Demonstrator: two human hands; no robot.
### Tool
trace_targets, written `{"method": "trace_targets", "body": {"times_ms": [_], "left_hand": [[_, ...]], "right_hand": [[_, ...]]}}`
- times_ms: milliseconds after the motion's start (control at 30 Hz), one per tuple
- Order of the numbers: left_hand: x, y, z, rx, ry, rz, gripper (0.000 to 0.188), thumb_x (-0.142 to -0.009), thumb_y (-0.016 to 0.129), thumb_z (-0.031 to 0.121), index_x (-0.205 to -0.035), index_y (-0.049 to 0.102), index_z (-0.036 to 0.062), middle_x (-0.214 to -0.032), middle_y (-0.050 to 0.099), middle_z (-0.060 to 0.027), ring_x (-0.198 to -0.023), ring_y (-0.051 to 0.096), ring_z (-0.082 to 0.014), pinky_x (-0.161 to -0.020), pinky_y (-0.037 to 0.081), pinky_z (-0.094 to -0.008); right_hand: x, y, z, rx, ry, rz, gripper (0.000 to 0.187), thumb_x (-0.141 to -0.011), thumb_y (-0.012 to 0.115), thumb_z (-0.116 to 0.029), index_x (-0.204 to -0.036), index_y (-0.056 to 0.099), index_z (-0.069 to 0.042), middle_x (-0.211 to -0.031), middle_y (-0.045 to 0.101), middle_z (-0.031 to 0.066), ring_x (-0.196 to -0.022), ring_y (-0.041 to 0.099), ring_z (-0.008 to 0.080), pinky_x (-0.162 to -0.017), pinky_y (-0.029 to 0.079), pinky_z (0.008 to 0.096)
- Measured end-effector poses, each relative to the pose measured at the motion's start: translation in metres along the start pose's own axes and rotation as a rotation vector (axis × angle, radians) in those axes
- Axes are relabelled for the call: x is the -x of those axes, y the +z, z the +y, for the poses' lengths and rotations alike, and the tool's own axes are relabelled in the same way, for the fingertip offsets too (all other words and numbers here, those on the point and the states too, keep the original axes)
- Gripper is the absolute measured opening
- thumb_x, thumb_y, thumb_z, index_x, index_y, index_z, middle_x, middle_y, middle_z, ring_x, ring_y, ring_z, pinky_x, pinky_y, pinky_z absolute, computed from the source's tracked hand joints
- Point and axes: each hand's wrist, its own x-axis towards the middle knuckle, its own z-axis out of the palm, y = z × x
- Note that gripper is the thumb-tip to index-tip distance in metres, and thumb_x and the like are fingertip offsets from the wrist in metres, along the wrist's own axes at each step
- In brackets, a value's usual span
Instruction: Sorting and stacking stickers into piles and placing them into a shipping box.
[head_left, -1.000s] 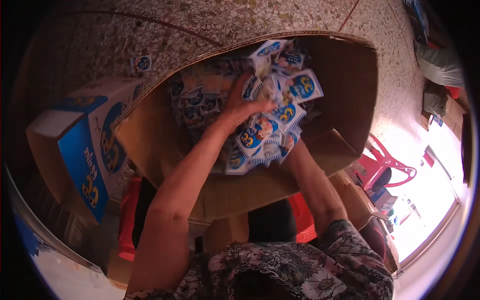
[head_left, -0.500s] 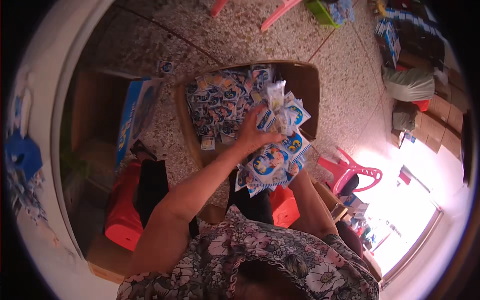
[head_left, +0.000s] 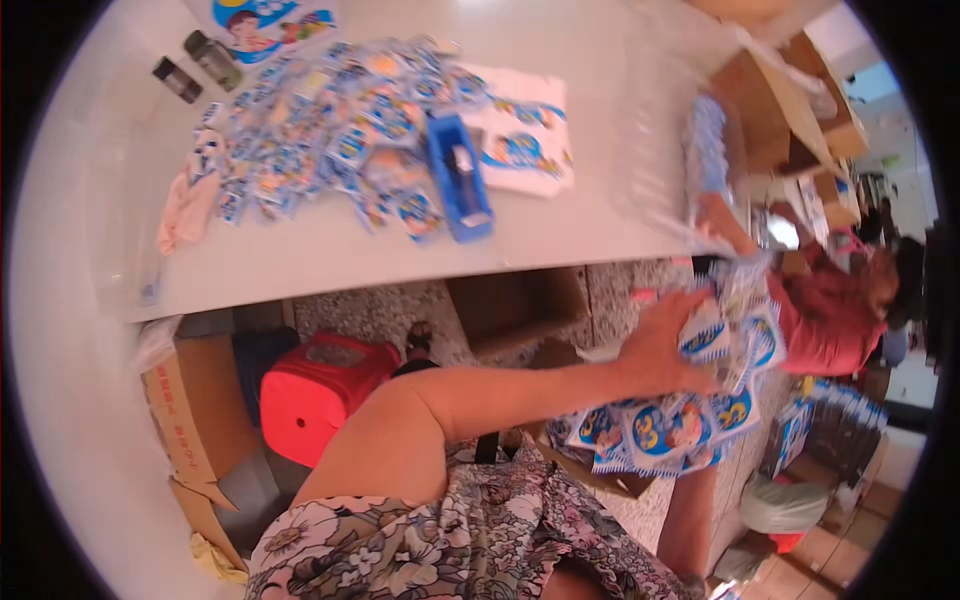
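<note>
A bundle of small plastic packets [head_left: 680, 430], white and blue with printed pictures, is held over the floor at the right, beyond the near edge of the table. My left hand [head_left: 665, 345] closes over the top of it, thumb and fingers pressed against the packets. From below, my right forearm [head_left: 690, 510] reaches up to the bundle; the packets hide that hand and its fingers. On the white table [head_left: 330, 275], a wide pile of similar packets [head_left: 310, 130] is spread out. A narrow blue plastic tray [head_left: 460, 185] stands at its right side, against a white printed bag [head_left: 530, 150].
Two dark bottles [head_left: 212, 60] and a pinkish cloth [head_left: 190, 200] are on the table. Below it are a red stool [head_left: 325, 385] and a cardboard box [head_left: 205, 410]. A person in a red top [head_left: 825, 315] is at the right, near open cartons [head_left: 770, 110].
The view has swung from the box of packets on the floor to the table and its pile. Both arms still carry the bundle, which now appears farther right.
</note>
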Motion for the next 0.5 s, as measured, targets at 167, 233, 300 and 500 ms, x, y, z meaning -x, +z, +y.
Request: {"method": "trace_targets", "body": {"times_ms": [167, 233, 300, 500], "left_hand": [[-0.066, -0.232, 0.085, -0.030, 0.063, 0.265, 0.121, -0.047, 0.092, 0.048, -0.146, 0.040, -0.0008, -0.143, 0.043, -0.0256, -0.136, 0.040, -0.0400, -0.114, 0.034, -0.0423], [-0.084, -0.323, 0.100, -0.137, 0.016, 0.416, 0.118, -0.049, 0.094, 0.043, -0.143, 0.042, -0.0066, -0.135, 0.051, -0.0247, -0.127, 0.051, -0.0362, -0.110, 0.040, -0.0413], [-0.100, -0.408, 0.104, 0.058, 0.013, 0.452, 0.115, -0.051, 0.096, 0.033, -0.144, 0.040, -0.0064, -0.133, 0.053, -0.0226, -0.121, 0.057, -0.0331, -0.104, 0.047, -0.0408], [-0.117, -0.588, 0.041, 0.126, -0.049, 0.532, 0.104, -0.059, 0.091, 0.036, -0.143, 0.043, -0.0013, -0.133, 0.054, -0.0211, -0.118, 0.060, -0.0303, -0.102, 0.048, -0.0416]], "right_hand": [[-0.135, 0.214, 0.023, 0.034, 0.090, -0.371, 0.043, -0.103, 0.045, -0.036, -0.132, 0.051, -0.005, -0.120, 0.062, 0.0151, -0.104, 0.064, 0.0258, -0.085, 0.056, 0.0391], [-0.197, 0.288, 0.049, 0.031, 0.148, -0.529, 0.043, -0.103, 0.046, -0.037, -0.130, 0.053, -0.005, -0.118, 0.063, 0.0154, -0.102, 0.064, 0.0256, -0.084, 0.057, 0.0390], [-0.259, 0.355, 0.085, 0.018, 0.214, -0.665, 0.043, -0.103, 0.046, -0.037, -0.129, 0.054, -0.005, -0.116, 0.063, 0.0156, -0.101, 0.065, 0.0253, -0.082, 0.057, 0.0389], [-0.412, 0.464, 0.220, 0.109, 0.349, -0.808, 0.038, -0.101, 0.050, -0.035, -0.122, 0.058, -0.004, -0.109, 0.067, 0.0166, -0.095, 0.068, 0.0264, -0.076, 0.058, 0.0389]]}}
